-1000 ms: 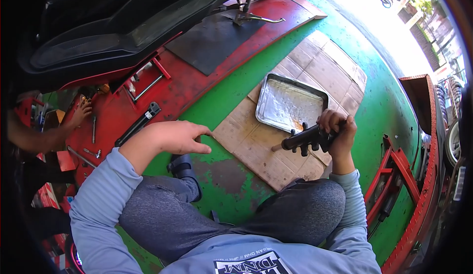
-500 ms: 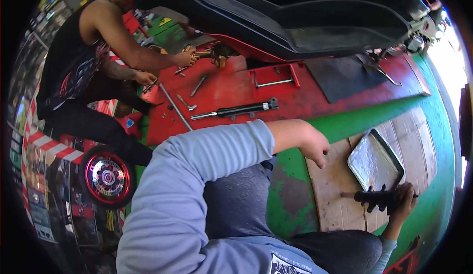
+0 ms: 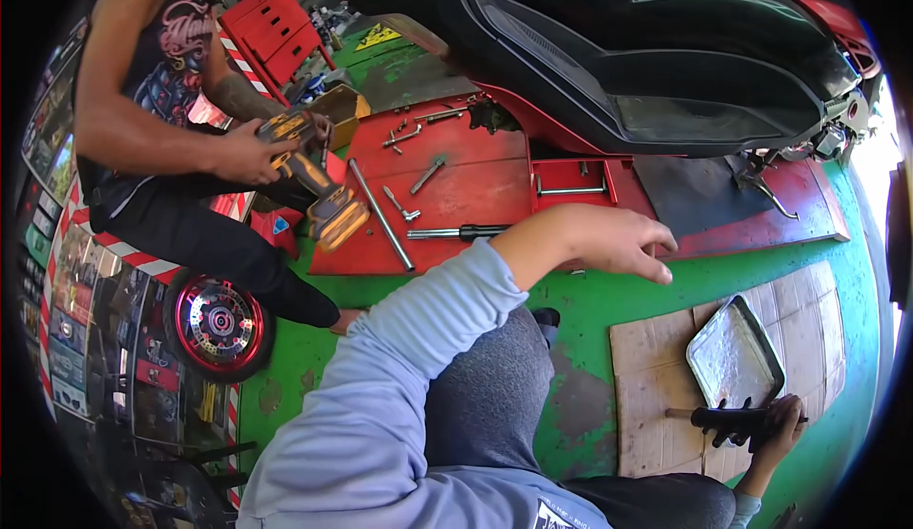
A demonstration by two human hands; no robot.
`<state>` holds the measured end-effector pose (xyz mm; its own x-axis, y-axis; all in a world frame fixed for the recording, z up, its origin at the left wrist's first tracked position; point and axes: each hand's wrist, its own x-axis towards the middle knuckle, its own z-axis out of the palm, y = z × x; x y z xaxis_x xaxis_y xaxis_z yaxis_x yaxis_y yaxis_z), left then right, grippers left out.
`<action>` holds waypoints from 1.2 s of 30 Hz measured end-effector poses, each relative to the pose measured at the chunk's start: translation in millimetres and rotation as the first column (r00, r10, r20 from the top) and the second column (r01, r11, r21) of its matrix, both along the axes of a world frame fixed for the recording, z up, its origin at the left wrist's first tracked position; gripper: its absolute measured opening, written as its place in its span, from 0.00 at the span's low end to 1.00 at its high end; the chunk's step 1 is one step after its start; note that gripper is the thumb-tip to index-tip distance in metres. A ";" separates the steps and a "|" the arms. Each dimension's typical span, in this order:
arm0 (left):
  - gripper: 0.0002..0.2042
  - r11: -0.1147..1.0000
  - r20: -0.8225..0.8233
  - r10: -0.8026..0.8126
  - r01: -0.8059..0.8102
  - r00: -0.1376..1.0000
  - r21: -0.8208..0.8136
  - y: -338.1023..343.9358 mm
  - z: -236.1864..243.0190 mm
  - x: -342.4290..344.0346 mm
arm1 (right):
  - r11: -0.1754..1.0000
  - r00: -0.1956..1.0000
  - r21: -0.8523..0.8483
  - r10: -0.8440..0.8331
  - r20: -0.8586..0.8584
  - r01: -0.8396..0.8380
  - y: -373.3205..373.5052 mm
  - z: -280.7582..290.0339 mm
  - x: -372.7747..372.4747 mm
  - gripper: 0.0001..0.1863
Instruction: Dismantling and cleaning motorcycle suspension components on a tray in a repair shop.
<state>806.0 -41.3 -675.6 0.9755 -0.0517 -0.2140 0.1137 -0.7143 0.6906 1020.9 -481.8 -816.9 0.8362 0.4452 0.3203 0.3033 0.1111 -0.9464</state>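
Note:
My right hand (image 3: 786, 421) is closed round one end of a black shock-absorber-like fork leg (image 3: 732, 421). It is held roughly level at the near edge of a metal tray (image 3: 730, 353), its bare metal rod pointing left. My left hand (image 3: 623, 245) hangs over the edge of the red platform (image 3: 475, 167), fingers apart and loosely bent, with nothing in it. Beneath that forearm lies a second fork leg (image 3: 447, 233), largely hidden by my arm. The tray rests on a flattened cardboard sheet (image 3: 656, 396) and has a wet-looking, shiny bottom.
A co-worker (image 3: 143, 101) at the left holds a yellow-and-black cordless impact driver (image 3: 319, 186). A long metal bar (image 3: 380, 213) and a ratchet (image 3: 404, 207) lie on the platform. A black-and-red scooter (image 3: 618, 63) stands behind, and a red-rimmed wheel (image 3: 221, 320) at the left.
My left hand has moved away from the cardboard, over the platform's edge. The co-worker has drawn the impact driver back from the platform. My right hand keeps its grip; the whole view has shifted.

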 end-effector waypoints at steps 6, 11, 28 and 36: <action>0.24 0.931 0.041 0.240 -0.218 0.970 -0.292 21.5 -3.7 -60.7 | 0.999 0.999 -0.008 0.047 -0.012 -0.047 4.6 -2.6 4.4 0.21; 0.14 0.704 0.616 0.694 -0.528 0.372 -0.475 3.0 -7.7 -133.2 | 1.000 1.000 0.012 -0.002 0.009 0.002 -1.9 -9.2 5.4 0.20; 0.22 0.256 0.714 0.685 -0.870 -0.145 -0.422 58.1 89.7 -288.4 | 0.999 0.997 -0.048 -0.002 -0.083 -0.002 16.1 -5.1 -1.5 0.18; 0.17 0.262 0.589 0.808 -0.906 0.018 -0.332 -16.8 109.0 -308.5 | 0.998 0.997 -0.049 -0.040 -0.065 0.037 -4.2 -5.8 -3.8 0.18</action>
<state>497.5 -58.2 -566.5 0.1550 0.8872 0.4345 0.3574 -0.4604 0.8126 1017.1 -486.0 -822.7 0.8717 0.4257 0.2428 0.2430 0.0548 -0.9685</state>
